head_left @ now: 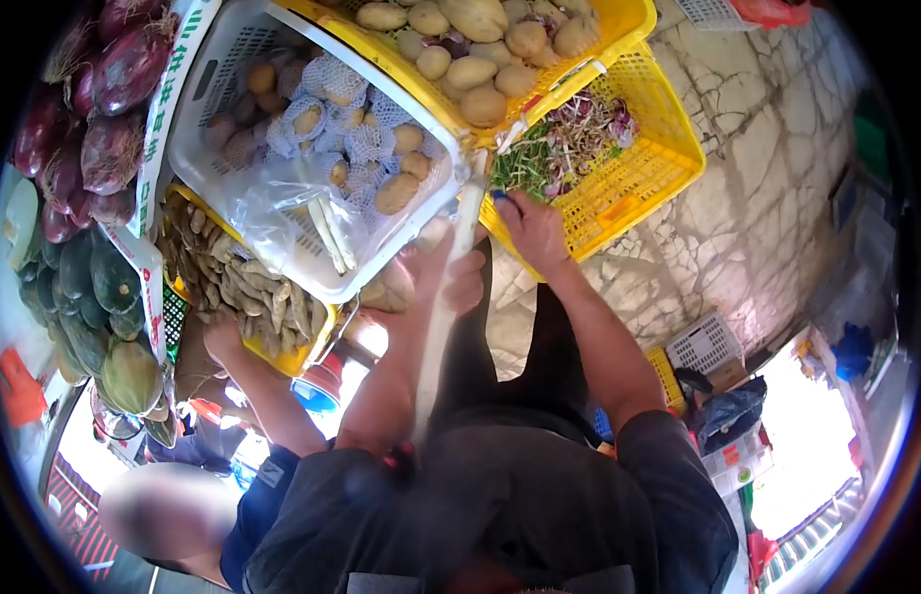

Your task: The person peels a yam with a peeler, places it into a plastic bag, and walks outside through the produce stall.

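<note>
A long, pale, stick-like root (443,327) runs from the baskets down toward my chest. My left hand (460,275) is wrapped round it at about a third of its length. By the root's far end, my right hand (538,238) is closed on a small blue-handled tool (502,198); its working end is too small to make out. Beyond my right hand, the lower yellow crate (668,178) holds green and purple trimmings (564,148). In the white basket (208,148), a clear plastic bag (282,218) with pale sticks lies beside net-wrapped round produce.
An upper yellow crate (619,30) holds potatoes (470,69). At left are red onions (114,148), dark green squashes (79,297) and brown tubers (253,292). Another person's arm (267,396) reaches to the tubers. Cracked stone floor (758,148) lies at right.
</note>
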### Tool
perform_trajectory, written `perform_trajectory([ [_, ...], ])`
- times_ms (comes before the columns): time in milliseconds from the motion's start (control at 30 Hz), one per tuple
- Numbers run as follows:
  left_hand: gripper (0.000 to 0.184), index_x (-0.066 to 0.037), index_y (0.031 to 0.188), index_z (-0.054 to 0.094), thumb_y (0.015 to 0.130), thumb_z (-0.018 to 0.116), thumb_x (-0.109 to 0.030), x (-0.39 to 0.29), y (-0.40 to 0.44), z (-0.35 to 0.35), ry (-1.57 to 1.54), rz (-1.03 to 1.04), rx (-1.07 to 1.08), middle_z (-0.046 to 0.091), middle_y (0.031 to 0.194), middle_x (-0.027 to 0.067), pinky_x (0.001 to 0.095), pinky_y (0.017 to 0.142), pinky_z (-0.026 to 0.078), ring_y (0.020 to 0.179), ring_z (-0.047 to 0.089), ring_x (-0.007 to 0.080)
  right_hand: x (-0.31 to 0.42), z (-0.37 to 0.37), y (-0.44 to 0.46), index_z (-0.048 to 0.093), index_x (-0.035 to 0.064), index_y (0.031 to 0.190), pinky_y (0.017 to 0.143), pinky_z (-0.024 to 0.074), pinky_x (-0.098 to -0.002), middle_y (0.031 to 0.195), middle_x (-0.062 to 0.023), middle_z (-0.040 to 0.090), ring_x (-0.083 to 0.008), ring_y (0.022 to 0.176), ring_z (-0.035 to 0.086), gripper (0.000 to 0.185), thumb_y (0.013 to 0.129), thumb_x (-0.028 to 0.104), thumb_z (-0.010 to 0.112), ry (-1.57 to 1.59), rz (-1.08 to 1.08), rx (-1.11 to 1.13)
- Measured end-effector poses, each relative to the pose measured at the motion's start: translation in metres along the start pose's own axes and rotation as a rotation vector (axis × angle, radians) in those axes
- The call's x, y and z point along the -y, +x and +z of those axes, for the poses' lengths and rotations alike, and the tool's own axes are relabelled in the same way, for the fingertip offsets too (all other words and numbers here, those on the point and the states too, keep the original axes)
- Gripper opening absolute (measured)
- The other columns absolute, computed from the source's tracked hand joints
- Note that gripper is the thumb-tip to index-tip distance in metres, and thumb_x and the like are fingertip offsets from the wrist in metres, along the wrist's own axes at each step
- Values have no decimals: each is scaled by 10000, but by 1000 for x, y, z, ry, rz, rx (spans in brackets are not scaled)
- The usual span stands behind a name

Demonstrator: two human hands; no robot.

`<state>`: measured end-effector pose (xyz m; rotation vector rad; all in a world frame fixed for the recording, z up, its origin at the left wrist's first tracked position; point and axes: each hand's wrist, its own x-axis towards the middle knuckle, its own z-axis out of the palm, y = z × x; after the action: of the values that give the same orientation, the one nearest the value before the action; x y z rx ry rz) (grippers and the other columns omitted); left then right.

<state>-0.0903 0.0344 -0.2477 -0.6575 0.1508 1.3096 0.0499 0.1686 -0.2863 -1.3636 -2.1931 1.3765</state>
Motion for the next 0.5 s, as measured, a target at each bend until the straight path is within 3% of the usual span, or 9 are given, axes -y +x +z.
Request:
perform_trajectory([
  [33,441,-109,1374,417,1087,375,-440,1,-1,-6,-30,3,28,458,688,-20,263,315,386,394,426,85,-5,-3,8,648,62,960,551,477,-476,739,-218,639,-430,665,635,261,1000,313,590,-71,86,33],
  [133,434,-100,1351,411,1087,369,-442,3,3,-18,-22,-11,37,476,686,-14,272,314,383,386,431,97,-19,-2,23,668,66,938,567,513,-433,741,-194,672,-377,649,663,222,978,279,619,-39,47,-35],
  [333,468,-104,1396,432,1089,356,-448,18,-7,21,118,-60,-110,476,670,-17,278,313,374,390,443,107,-10,-4,7,670,16,981,621,497,-396,764,-206,653,-301,656,637,273,1005,273,581,486,329,-148],
  [433,505,-101,1429,435,1090,333,-461,20,-11,21,94,-80,-60,480,670,-18,277,313,375,388,448,112,-11,-14,24,674,-4,1019,627,495,-386,740,-148,633,-223,661,603,311,1011,293,582,340,400,-112],
  [500,503,-105,1435,436,1091,333,-457,23,-14,22,176,-94,-41,487,673,-16,273,314,378,383,443,115,-23,-18,27,690,-3,1014,596,479,-348,694,-82,583,-165,636,560,325,1016,301,576,227,285,-195],
])
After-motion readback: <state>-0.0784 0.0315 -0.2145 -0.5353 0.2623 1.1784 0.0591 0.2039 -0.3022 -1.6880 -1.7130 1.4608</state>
